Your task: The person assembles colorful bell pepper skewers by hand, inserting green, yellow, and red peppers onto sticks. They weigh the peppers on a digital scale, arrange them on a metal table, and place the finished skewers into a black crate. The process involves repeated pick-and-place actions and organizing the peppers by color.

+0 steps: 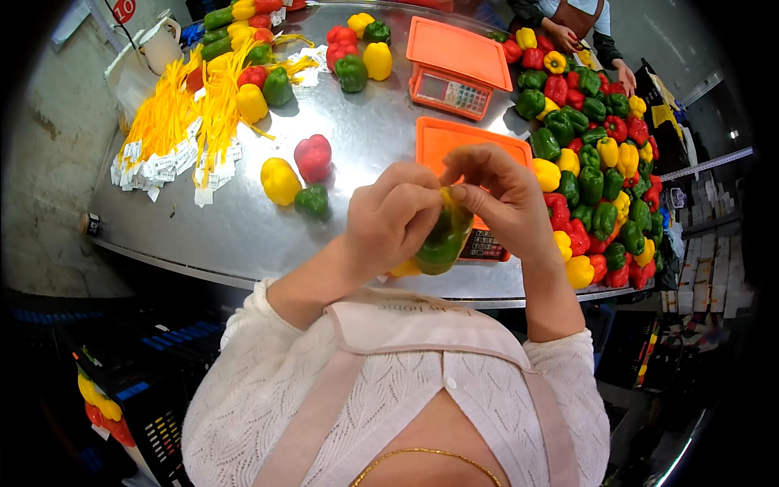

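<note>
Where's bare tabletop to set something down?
Bare steel tabletop: front left, between tagged yellow netting and loose pepper trio; also between that trio and the rear orange scale. Crowded: right end, under the bell pepper heap; centre, around the held green bell pepper.

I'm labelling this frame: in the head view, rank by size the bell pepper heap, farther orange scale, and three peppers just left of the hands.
Bell pepper heap
Farther orange scale
Yellow bell pepper, red bell pepper: too alike to rank
Green bell pepper
</note>
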The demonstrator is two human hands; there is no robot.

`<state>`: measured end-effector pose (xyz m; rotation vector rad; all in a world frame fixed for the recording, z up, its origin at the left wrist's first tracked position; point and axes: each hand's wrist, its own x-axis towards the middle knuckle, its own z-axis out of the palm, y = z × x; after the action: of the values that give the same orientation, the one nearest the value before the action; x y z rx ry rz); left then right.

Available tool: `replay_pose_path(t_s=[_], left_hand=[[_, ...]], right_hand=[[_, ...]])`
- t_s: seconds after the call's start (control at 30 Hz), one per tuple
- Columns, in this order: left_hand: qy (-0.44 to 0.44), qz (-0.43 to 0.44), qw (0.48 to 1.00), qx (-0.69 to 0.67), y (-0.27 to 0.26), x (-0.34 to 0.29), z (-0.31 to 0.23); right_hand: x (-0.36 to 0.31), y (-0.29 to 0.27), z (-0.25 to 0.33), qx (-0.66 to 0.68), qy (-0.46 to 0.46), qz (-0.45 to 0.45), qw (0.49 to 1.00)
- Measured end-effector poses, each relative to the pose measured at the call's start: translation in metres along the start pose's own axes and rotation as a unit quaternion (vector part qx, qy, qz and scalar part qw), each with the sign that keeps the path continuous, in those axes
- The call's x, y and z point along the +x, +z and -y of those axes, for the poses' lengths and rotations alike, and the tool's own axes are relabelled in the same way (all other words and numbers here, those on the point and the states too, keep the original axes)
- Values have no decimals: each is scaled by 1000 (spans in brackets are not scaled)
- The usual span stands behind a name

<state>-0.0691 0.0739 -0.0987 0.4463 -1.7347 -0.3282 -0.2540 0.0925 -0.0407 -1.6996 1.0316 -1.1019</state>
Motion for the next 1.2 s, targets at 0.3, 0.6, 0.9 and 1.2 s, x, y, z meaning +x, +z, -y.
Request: replay_pose_path(t_s=[0.3, 0.6, 0.9, 1.2], left_hand=[[-8, 14, 1000, -15, -5, 2, 3], [-15, -7, 1000, 1, -1, 6, 4], [-18, -6, 1000, 6, -3, 5, 1], [-10, -9, 1000, -1, -4, 11, 0]], right_hand=[[14, -6, 14, -220, -190, 37, 956], [18, -1, 5, -225, -209, 33, 951], [13, -4, 5, 21, 6, 72, 997], [31, -13, 33, -371, -342, 103, 857]])
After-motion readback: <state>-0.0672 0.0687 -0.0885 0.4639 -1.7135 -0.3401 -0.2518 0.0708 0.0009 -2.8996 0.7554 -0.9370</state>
